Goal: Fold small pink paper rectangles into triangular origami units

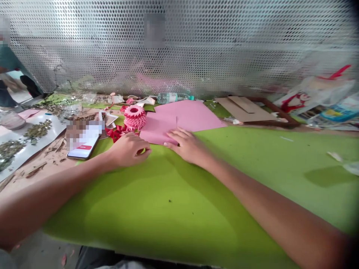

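Observation:
Pink paper [190, 115] lies on the green table surface [157, 209], with a folded or overlapping part at its left. My right hand [186, 145] rests on the near edge of that paper, its fingers spread. Just left of it, my left hand [131, 149] is curled, thumb and fingers together in a ring near the paper's left corner; whatever it may hold is too small to make out. Behind my left hand stands a pink folded-paper piece with a round opening [135, 117], beside a red folded-paper piece [116, 131].
A phone [85, 141] lies left of my left hand, near dried plant bits [36, 129]. A plastic bottle [171, 98] lies behind the paper. Brown cardboard [244, 109] and plastic bags [322, 97] are at right. A person [14, 71] is far left, behind a perforated metal screen [117, 45].

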A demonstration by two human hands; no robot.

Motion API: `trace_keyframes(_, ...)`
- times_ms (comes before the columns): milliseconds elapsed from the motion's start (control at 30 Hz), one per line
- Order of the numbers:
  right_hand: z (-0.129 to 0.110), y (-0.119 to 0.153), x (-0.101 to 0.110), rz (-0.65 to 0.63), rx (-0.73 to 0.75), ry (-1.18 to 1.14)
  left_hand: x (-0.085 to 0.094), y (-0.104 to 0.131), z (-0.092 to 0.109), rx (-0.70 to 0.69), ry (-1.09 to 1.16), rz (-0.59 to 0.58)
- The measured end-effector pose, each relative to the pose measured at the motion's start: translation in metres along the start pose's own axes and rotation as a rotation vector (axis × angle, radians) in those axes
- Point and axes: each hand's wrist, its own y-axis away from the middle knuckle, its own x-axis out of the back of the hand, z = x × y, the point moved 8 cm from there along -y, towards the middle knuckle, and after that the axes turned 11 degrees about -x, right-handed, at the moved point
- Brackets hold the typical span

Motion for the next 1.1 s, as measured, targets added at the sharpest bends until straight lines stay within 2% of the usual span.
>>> trace_keyframes(133,-0.004,0.001,0.024,0.171,0.053,-0.003,0.0,0.0,0.0,-0.004,0.015,0.014)
trace_keyframes(267,0.013,0.001,0.059,0.401,0.013,-0.078,0.002,0.001,-0.006,0.014,-0.024,0.047)
trace_keyframes(400,0.04,0.011,0.101,0.679,-0.112,-0.42,0.006,0.002,-0.007,0.03,-0.056,0.102)
trace_keyframes(467,0.051,0.013,0.108,0.707,-0.19,-0.717,0.008,0.002,-0.006,0.041,-0.045,0.122)
trace_keyframes(533,0.057,0.011,0.1,0.61,-0.292,-1.06,0.012,0.003,-0.008,0.062,-0.057,0.171)
trace_keyframes(600,0.049,0.006,0.082,0.385,-0.375,-1.333,0.023,0.006,-0.011,0.046,-0.153,0.275)
trace_keyframes(667,0.035,0.004,0.064,0.152,-0.426,-1.475,0.036,0.012,-0.008,-0.054,-0.326,0.396)
trace_keyframes(733,0.025,0.004,0.05,-0.017,-0.462,-1.541,0.039,0.015,-0.006,-0.152,-0.462,0.396)
trace_keyframes(867,0.025,0.004,0.031,-0.124,-0.593,-1.621,0.026,0.013,0.0,-0.318,-0.52,0.195)
trace_keyframes(933,0.029,0.004,0.024,-0.156,-0.671,-1.663,0.022,0.012,0.01,-0.392,-0.509,0.145)
trace_keyframes(1000,0.029,0.004,0.02,-0.193,-0.686,-1.679,0.024,0.01,0.02,-0.437,-0.518,0.186)
trace_keyframes(1100,0.027,0.002,0.02,-0.225,-0.599,-1.56,0.029,0.008,0.028,-0.456,-0.524,0.253)
